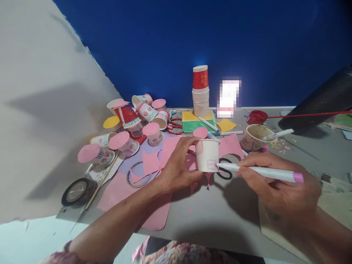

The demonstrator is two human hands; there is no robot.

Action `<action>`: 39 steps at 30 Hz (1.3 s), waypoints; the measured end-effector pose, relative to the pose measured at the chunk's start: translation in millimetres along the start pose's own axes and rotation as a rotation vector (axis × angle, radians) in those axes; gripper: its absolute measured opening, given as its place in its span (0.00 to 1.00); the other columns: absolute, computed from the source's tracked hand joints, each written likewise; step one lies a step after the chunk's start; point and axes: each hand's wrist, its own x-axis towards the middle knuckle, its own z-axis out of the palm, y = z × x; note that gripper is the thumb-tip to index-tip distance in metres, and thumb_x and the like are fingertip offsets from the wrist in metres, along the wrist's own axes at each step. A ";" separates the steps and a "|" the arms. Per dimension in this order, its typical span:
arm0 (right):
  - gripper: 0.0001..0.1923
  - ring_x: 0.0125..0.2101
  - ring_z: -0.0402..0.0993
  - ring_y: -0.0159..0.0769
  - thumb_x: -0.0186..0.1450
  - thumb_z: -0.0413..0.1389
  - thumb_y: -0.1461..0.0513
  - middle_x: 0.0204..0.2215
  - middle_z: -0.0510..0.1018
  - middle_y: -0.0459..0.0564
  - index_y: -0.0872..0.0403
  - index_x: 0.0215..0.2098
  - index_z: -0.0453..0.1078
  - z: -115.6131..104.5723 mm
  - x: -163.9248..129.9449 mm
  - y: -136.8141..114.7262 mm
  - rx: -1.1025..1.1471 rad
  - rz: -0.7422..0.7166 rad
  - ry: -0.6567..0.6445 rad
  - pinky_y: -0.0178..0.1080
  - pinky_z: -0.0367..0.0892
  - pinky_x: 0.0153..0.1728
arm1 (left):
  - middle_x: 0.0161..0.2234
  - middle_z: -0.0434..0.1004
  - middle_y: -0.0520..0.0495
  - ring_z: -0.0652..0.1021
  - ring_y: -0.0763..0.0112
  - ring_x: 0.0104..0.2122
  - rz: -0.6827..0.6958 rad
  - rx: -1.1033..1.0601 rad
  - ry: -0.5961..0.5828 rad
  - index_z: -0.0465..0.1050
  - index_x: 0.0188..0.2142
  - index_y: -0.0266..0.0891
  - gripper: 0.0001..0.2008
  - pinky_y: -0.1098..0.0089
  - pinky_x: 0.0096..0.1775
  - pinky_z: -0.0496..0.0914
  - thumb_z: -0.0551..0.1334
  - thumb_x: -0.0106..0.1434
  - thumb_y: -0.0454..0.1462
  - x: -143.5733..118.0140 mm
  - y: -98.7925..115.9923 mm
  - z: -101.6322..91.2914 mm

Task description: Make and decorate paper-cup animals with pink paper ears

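One view only, from the head camera, looking down at a messy bench (236, 220).

The left hand (178, 167) is closed around a white paper cup (208, 156). It holds the cup upside down, a little above the bench, near the middle of the picture. A pink paper circle (200, 132) sits just behind the top of the cup.

The right hand (277, 183) is closed around a pink pen (261, 171). The tip of the pen touches the side of the cup. A small pink box is drawn there, low down, and a fainter pink shape is near the top. Most of the cup's side is bare white, so I think the drawing on this cup has only begun.

To the left lies a pile of finished-looking cups (137, 119). They have pink circles on them and patterns drawn on their sides. I count about nine, but some overlap, so I cannot be sure.

At the back stands a stack of plain cups (201, 96) against the blue wall, so many cups look undone.

Pink paper (121, 189) and small scraps lie under the hands. Black scissors (224, 172) lie just behind the pen tip. A roll of tape (77, 190) rests at the left edge.
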 end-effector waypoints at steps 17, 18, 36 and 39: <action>0.04 0.14 0.67 0.28 0.68 0.59 0.62 0.28 0.85 0.39 0.46 0.35 0.75 1.3 0.5 -0.8 0.033 0.003 0.003 0.34 0.77 0.30 | 0.58 0.70 0.40 0.73 0.53 0.57 0.023 0.032 -0.015 0.64 0.59 0.46 0.36 0.54 0.54 0.72 0.72 0.52 0.32 0.4 0.0 3.6; 0.04 0.13 0.67 0.28 0.68 0.59 0.62 0.27 0.85 0.39 0.46 0.34 0.75 1.3 0.6 -0.9 0.035 0.006 -0.001 0.34 0.77 0.29 | 0.58 0.70 0.40 0.73 0.53 0.57 0.025 0.029 -0.012 0.64 0.59 0.46 0.35 0.54 0.54 0.72 0.72 0.52 0.32 0.5 0.1 3.7; 0.03 0.21 0.77 0.30 0.67 0.61 0.62 0.28 0.85 0.40 0.47 0.34 0.75 -1.0 -0.6 -1.6 0.025 0.049 0.022 0.32 0.77 0.31 | 0.59 0.70 0.41 0.73 0.52 0.58 -0.005 0.028 -0.005 0.65 0.59 0.47 0.36 0.53 0.55 0.73 0.71 0.51 0.31 -0.2 2.3 1.7; 0.04 0.21 0.77 0.30 0.67 0.61 0.63 0.28 0.85 0.41 0.47 0.34 0.75 -1.3 0.2 -2.0 0.042 0.033 -0.002 0.32 0.77 0.32 | 0.58 0.70 0.40 0.73 0.53 0.58 0.005 0.021 -0.003 0.65 0.59 0.46 0.35 0.54 0.55 0.73 0.71 0.53 0.32 0.3 3.4 1.2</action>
